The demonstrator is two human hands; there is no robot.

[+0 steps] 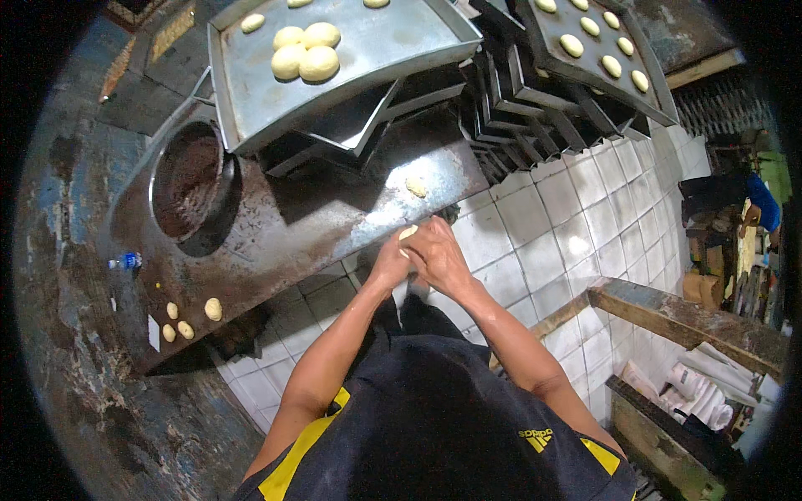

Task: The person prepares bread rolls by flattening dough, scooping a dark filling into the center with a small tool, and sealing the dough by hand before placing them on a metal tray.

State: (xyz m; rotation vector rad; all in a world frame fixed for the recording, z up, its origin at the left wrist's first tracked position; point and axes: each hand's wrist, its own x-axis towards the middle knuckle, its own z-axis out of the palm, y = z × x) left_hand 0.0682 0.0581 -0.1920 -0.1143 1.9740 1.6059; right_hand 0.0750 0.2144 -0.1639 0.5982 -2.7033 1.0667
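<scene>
White light from above makes a very bright patch on the dark desk point(276, 242), and there are deep black shadows under the big tray point(401, 50). A shiny spot glares on the white floor tiles point(576, 200). The left hand point(390, 260) and right hand point(439, 250) are lit well. The far sides are dim, the corners are all black, and straight lines bend near the edges, where small things look fuzzy
</scene>
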